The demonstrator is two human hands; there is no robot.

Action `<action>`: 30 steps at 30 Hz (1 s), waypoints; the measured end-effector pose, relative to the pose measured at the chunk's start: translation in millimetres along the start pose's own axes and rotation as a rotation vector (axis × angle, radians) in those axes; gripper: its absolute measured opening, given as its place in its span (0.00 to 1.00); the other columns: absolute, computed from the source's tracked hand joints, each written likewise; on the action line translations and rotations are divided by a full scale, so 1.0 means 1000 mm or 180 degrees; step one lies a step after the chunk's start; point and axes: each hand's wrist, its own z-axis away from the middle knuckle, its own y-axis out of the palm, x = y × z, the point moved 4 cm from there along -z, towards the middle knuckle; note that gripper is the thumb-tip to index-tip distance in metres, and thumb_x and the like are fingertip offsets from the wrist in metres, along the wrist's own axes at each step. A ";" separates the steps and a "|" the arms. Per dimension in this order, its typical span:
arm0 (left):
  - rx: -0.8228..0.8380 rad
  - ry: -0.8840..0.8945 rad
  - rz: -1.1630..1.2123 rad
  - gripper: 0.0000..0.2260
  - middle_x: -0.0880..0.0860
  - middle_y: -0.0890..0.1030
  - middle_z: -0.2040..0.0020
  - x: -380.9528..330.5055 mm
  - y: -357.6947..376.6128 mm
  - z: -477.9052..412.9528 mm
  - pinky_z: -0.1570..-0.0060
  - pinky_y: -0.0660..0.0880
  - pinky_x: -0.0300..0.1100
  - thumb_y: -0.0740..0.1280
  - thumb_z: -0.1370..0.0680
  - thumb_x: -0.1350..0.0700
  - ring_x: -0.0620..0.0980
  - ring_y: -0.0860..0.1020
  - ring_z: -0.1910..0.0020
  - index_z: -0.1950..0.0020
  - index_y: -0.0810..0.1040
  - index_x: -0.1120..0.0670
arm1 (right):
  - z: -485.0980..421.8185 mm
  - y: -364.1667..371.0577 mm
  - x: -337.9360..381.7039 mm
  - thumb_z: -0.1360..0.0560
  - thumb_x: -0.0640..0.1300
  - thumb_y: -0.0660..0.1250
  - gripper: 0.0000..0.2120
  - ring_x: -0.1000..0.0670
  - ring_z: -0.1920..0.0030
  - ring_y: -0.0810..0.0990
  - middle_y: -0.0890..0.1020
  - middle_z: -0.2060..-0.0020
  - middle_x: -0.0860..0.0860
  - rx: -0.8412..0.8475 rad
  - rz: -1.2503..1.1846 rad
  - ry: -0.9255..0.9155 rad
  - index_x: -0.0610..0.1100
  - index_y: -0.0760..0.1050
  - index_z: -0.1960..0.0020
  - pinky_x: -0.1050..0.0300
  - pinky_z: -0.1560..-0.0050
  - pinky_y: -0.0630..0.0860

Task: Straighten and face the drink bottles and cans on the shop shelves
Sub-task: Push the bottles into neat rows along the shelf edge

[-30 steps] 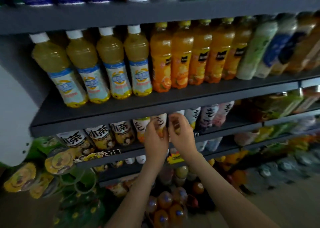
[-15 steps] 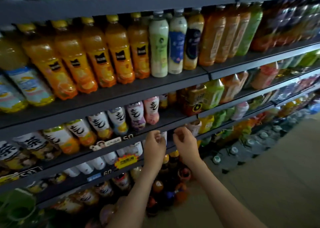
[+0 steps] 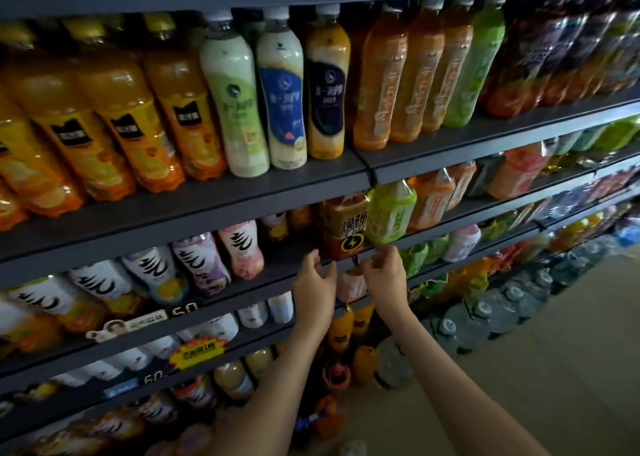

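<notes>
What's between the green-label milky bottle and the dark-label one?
The blue-label bottle stands there, right between the green-label bottle and the dark-label bottle, side by side in one row. The head view shows it.

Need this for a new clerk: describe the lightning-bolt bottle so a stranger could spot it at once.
Find the seam where two shelf sections meet, under the tall milky bottles. Just below it, left of a green bottle, stands the amber bottle. It alone carries a yellow lightning-bolt circle on its dark label.
</notes>
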 end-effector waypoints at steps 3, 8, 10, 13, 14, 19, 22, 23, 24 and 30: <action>-0.0031 -0.0029 0.0005 0.24 0.55 0.72 0.31 -0.006 0.027 -0.020 0.36 0.70 0.44 0.66 0.21 0.52 0.51 0.71 0.33 0.27 0.66 0.57 | -0.030 -0.008 -0.013 0.25 0.42 0.67 0.14 0.44 0.46 0.73 0.72 0.48 0.46 0.0054 0.0057 0.0167 0.46 0.64 0.46 0.44 0.46 0.74; -0.0070 -0.0116 -0.0091 0.31 0.57 0.67 0.27 -0.028 0.058 -0.047 0.33 0.67 0.45 0.67 0.22 0.49 0.53 0.67 0.29 0.24 0.58 0.57 | -0.077 -0.032 -0.026 0.27 0.42 0.71 0.25 0.41 0.41 0.70 0.70 0.43 0.40 -0.0173 0.0099 0.0189 0.33 0.65 0.37 0.47 0.43 0.72; -0.0174 -0.0198 -0.0199 0.33 0.58 0.66 0.27 -0.038 0.066 -0.054 0.34 0.65 0.43 0.67 0.22 0.49 0.54 0.65 0.28 0.24 0.57 0.60 | -0.091 -0.039 -0.034 0.28 0.40 0.71 0.25 0.40 0.39 0.68 0.69 0.41 0.40 -0.0181 0.0035 0.0314 0.34 0.64 0.37 0.46 0.42 0.71; -0.0431 -0.0272 -0.0361 0.25 0.60 0.75 0.35 -0.042 0.068 -0.070 0.44 0.71 0.41 0.67 0.22 0.50 0.56 0.74 0.36 0.32 0.67 0.62 | -0.112 -0.044 -0.040 0.27 0.41 0.70 0.28 0.40 0.35 0.67 0.68 0.37 0.41 0.0045 0.0080 0.0262 0.36 0.61 0.32 0.47 0.38 0.70; -0.0478 -0.0288 -0.0331 0.21 0.60 0.78 0.41 -0.042 0.068 -0.076 0.51 0.71 0.39 0.68 0.23 0.51 0.57 0.77 0.42 0.37 0.71 0.63 | -0.120 -0.045 -0.041 0.26 0.42 0.70 0.30 0.41 0.33 0.65 0.67 0.34 0.41 0.0155 0.0120 0.0176 0.36 0.59 0.30 0.48 0.36 0.68; -0.0685 -0.0398 -0.0357 0.18 0.57 0.80 0.53 -0.038 0.072 -0.080 0.60 0.70 0.37 0.69 0.24 0.50 0.55 0.80 0.53 0.44 0.73 0.63 | -0.149 -0.049 -0.047 0.26 0.44 0.70 0.37 0.43 0.29 0.60 0.63 0.30 0.42 0.0600 0.0194 -0.0192 0.37 0.53 0.25 0.52 0.30 0.61; -0.0978 -0.0546 -0.0382 0.19 0.58 0.80 0.52 -0.038 0.082 -0.074 0.57 0.73 0.42 0.68 0.24 0.47 0.56 0.79 0.51 0.44 0.73 0.63 | -0.161 -0.051 -0.044 0.26 0.44 0.71 0.37 0.42 0.29 0.60 0.63 0.30 0.41 0.0654 0.0275 -0.0312 0.36 0.53 0.26 0.53 0.33 0.62; -0.1097 -0.0572 -0.0416 0.21 0.59 0.81 0.50 -0.038 0.085 -0.073 0.53 0.75 0.45 0.67 0.24 0.46 0.57 0.79 0.49 0.42 0.73 0.62 | -0.164 -0.051 -0.043 0.27 0.45 0.71 0.37 0.41 0.31 0.62 0.65 0.32 0.40 0.0639 0.0293 -0.0384 0.35 0.55 0.27 0.53 0.35 0.64; -0.1201 -0.0606 -0.0440 0.23 0.59 0.81 0.48 -0.038 0.089 -0.070 0.50 0.75 0.48 0.66 0.24 0.44 0.58 0.79 0.47 0.39 0.73 0.62 | -0.167 -0.050 -0.043 0.28 0.46 0.72 0.37 0.41 0.32 0.64 0.66 0.34 0.39 0.0617 0.0297 -0.0447 0.35 0.56 0.29 0.52 0.37 0.65; -0.1440 -0.0991 -0.0605 0.26 0.61 0.78 0.40 -0.050 0.106 -0.058 0.47 0.73 0.47 0.65 0.22 0.47 0.59 0.76 0.40 0.30 0.66 0.61 | -0.168 -0.041 -0.041 0.35 0.56 0.77 0.43 0.39 0.39 0.69 0.67 0.40 0.40 0.0514 0.0373 -0.0453 0.34 0.59 0.34 0.45 0.47 0.75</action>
